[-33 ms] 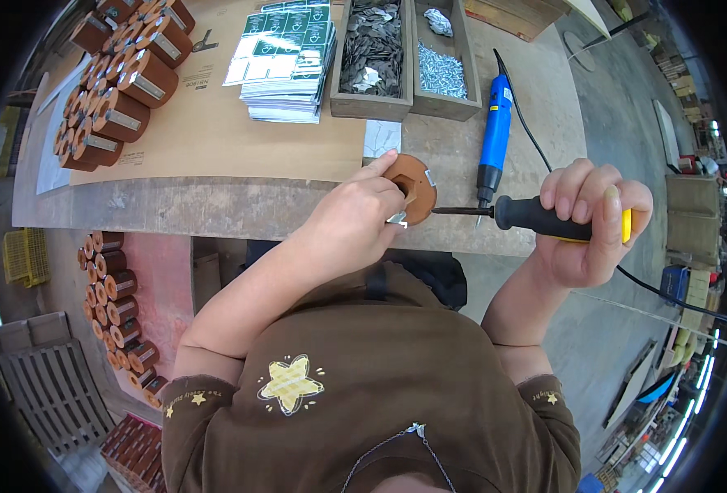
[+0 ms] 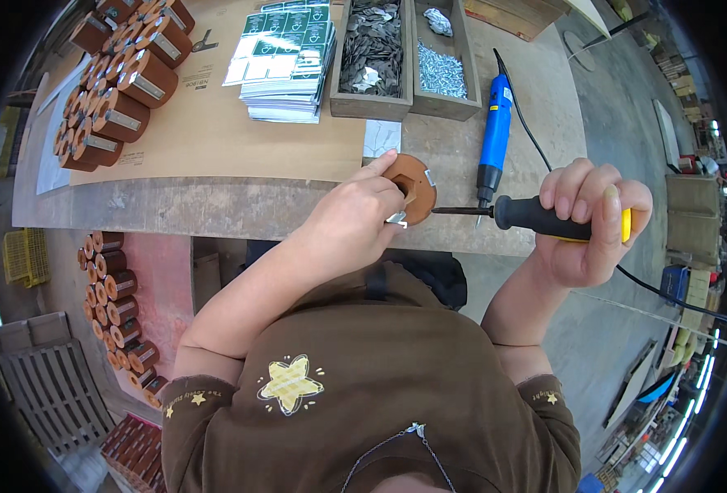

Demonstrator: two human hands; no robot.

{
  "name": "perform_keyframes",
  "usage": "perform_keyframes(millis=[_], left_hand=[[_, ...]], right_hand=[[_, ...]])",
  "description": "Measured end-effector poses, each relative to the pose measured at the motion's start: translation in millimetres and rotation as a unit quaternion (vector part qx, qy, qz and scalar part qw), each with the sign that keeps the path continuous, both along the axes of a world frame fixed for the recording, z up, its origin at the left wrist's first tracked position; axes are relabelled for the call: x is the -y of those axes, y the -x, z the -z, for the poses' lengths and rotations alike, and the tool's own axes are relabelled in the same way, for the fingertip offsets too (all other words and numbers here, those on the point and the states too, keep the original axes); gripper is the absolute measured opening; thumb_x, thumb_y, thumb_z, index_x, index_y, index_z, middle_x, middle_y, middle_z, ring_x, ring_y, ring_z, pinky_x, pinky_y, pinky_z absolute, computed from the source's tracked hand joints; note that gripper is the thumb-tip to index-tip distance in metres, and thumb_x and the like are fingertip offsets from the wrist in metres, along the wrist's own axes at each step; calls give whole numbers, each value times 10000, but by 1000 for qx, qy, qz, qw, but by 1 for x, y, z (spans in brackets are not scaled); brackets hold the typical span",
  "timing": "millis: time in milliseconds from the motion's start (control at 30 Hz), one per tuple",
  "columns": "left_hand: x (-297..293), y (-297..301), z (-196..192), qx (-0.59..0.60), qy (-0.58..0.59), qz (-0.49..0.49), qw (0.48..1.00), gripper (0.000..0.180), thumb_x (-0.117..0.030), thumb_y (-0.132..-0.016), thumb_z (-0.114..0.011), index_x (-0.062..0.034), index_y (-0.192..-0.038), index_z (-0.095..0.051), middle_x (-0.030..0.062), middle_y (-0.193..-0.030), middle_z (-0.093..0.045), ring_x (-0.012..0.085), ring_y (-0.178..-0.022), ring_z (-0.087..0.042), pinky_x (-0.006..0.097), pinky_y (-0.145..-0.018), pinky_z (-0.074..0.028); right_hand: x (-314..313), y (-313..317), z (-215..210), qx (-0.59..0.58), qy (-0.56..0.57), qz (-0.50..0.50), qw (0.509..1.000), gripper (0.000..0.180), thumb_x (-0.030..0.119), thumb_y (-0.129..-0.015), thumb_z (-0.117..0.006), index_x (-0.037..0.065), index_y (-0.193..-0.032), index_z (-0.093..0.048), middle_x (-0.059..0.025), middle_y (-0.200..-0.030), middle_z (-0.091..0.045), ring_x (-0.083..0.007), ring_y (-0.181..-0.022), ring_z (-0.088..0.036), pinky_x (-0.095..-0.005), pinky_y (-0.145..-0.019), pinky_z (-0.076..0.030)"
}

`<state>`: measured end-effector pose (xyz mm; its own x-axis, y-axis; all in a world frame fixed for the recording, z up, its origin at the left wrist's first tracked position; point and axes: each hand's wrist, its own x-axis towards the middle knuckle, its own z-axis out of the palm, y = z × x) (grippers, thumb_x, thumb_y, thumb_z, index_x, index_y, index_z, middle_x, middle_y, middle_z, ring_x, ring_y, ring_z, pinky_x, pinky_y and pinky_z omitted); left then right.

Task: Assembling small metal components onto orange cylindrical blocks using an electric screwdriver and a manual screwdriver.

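My left hand [image 2: 359, 197] grips a short brown round block [image 2: 423, 191] with an angular hole in its end face, near the table's front edge. Small shiny metal bits show on its rim, one beside my fingers. In my right hand [image 2: 598, 218] is a screwdriver [image 2: 536, 217] with a black and yellow handle, held level. Its shaft points left, and the tip is at the block's right side; whether it touches a screw cannot be made out. Just beyond the shaft lies a blue corded electric screwdriver [image 2: 495, 135], its nose toward me.
Two joined wooden trays hold dark flat metal pieces [image 2: 372, 49] and small silvery screws [image 2: 441, 72]. A stack of green-and-white label sheets [image 2: 289, 66] lies on cardboard [image 2: 207, 140]. Brown blocks [image 2: 121, 115] are piled at the far left; more [image 2: 121, 286] stand lower left. A black cord [image 2: 676, 302] hangs at right.
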<state>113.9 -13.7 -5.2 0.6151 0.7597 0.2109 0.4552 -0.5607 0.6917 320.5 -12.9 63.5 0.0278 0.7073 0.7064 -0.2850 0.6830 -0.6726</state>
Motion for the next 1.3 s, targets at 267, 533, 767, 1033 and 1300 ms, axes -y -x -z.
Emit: perform_keyframes(millis=[267, 533, 767, 1033, 1300], left_hand=[[2, -2, 5, 1, 7, -21, 1000, 252, -27, -563, -710, 5, -772, -575, 128, -803, -587, 313, -1071, -476, 372, -907, -394], [4, -10, -6, 88, -64, -100, 989, 247, -142, -597, -724, -41, -788, -605, 87, -852, -602, 276, -1071, -489, 469, -927, -329], [-4, -6, -10, 124, -59, 14, 990, 163, -112, -646, -686, -53, -780, -614, 50, -678, -582, 195, -745, -574, 468, -934, -316], [-21, 20, -5, 144, -58, -86, 984, 49, -86, -692, -647, -57, -729, -633, 32, -624, -580, 171, -588, -550, 452, -920, -340], [3, 44, -1, 138, -13, -176, 975, 55, -121, -715, -636, -73, -739, -625, 35, -608, -574, 178, -587, -543, 450, -890, -361]], right_hand=[[-2, 0, 1, -5, 4, 3, 1000, 58, 26, -823, -435, 55, -843, -388, -67, -614, -435, -151, -521, -437, -274, -449, -401], [1, 2, -6, -22, 12, -11, 1000, 82, 64, -830, -451, 73, -862, -377, -63, -633, -435, -143, -539, -436, -274, -470, -406], [-3, 10, -19, -51, -16, -78, 996, 65, 101, -848, -425, 87, -841, -361, -38, -634, -417, -134, -541, -419, -271, -481, -405], [-114, -17, -24, -179, 101, 174, 963, 114, 139, -840, -515, 60, -816, -436, -57, -613, -472, -166, -559, -468, -300, -497, -422], [-261, 30, 13, 278, 21, 390, 877, 381, 358, -729, -646, 16, -799, -491, -141, -668, -557, -275, -611, -557, -358, -565, -430]])
